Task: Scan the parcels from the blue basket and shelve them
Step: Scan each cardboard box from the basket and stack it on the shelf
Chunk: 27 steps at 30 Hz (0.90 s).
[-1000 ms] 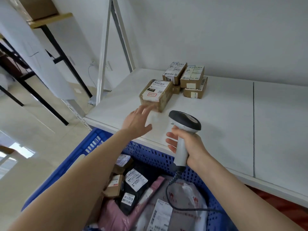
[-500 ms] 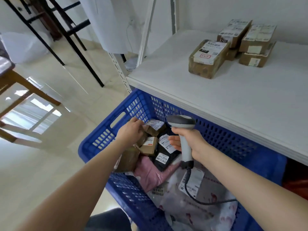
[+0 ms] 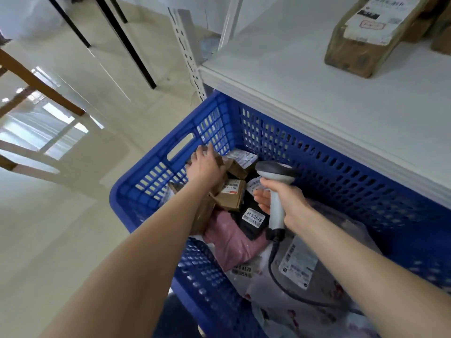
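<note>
Head view: the left hand (image 3: 206, 168) is lying on a brown parcel (image 3: 235, 170) in the far left corner of the blue basket (image 3: 268, 142); whether its fingers are gripping it cannot be told. The right hand (image 3: 286, 203) is holding the scanner (image 3: 275, 172) above the basket's middle, with its fingers curling round the handle.

one blue perforated plastic basket (image 3: 317, 172), one white handheld barcode scanner (image 3: 275, 173), one pink plastic mailer (image 3: 231, 240), one black plastic mailer (image 3: 247, 229).
</note>
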Available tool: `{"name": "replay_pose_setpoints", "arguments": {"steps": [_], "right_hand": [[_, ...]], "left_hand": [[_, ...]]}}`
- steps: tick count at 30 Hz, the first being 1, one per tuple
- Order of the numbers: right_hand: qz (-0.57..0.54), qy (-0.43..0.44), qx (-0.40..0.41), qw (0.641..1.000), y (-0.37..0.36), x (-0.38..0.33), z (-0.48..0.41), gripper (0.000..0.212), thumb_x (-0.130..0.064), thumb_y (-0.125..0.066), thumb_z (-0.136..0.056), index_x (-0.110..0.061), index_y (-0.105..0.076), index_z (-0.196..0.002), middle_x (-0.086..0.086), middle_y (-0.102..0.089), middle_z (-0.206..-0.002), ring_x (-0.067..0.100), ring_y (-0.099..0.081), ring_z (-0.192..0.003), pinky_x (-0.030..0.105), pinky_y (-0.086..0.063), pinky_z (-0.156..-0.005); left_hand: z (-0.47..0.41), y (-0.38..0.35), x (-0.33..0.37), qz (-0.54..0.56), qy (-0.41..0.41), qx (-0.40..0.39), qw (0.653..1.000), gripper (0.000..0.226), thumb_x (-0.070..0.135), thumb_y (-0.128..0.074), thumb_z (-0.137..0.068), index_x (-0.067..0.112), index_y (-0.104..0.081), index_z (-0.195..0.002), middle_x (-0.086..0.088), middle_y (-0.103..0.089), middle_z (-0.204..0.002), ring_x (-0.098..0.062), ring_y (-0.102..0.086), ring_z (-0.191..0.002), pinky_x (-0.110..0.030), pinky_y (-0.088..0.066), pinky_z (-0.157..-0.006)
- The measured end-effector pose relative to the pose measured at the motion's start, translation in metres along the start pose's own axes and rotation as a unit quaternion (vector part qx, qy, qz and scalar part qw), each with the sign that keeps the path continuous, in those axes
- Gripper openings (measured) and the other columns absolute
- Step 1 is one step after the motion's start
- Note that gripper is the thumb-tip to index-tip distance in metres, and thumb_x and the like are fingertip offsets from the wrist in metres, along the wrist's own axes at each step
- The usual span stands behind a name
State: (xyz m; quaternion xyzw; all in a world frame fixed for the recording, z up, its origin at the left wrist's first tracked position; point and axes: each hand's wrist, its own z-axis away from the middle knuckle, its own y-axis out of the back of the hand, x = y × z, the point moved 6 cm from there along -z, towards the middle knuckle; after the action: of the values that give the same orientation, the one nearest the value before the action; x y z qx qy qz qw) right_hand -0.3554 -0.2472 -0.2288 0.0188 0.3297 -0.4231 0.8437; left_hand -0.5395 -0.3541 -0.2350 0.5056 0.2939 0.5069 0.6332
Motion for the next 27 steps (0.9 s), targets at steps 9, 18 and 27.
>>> {"name": "replay_pose_setpoints", "arguments": {"steps": [9,18,27], "right_hand": [[-0.024,0.0,-0.005,1.0,0.012,0.001,-0.009,0.026,-0.018,-0.07,-0.086,0.001,-0.067,-0.102,0.011,-0.071,-0.079,0.012,-0.066,-0.053,0.021,-0.053,-0.056],[-0.039,0.059,0.022,0.997,0.041,-0.025,0.044,0.01,-0.014,-0.072,-0.084,-0.007,-0.067,-0.088,0.009,-0.068,-0.084,0.019,-0.064,-0.071,0.033,-0.055,-0.069],[-0.097,0.142,0.042,0.984,0.097,-0.074,0.144,0.03,-0.023,-0.075,-0.082,-0.016,-0.064,-0.109,0.007,-0.065,-0.106,0.026,-0.063,-0.103,0.047,-0.053,-0.087]], "left_hand": [[-0.016,-0.014,0.015,0.047,0.021,0.046,0.998,0.032,0.038,-0.054,-0.094,0.022,-0.057,-0.121,-0.008,-0.035,-0.14,-0.033,-0.03,-0.13,-0.054,-0.046,-0.091],[0.042,0.053,0.037,0.376,-0.006,0.084,0.923,0.031,0.029,-0.055,-0.09,0.021,-0.053,-0.12,-0.006,-0.039,-0.127,-0.02,-0.048,-0.105,-0.03,-0.048,-0.077],[0.15,0.091,0.104,0.661,0.034,-0.069,0.746,0.034,0.021,-0.055,-0.083,0.031,-0.055,-0.116,-0.005,-0.059,-0.116,-0.02,-0.058,-0.099,-0.042,-0.05,-0.088]]}}
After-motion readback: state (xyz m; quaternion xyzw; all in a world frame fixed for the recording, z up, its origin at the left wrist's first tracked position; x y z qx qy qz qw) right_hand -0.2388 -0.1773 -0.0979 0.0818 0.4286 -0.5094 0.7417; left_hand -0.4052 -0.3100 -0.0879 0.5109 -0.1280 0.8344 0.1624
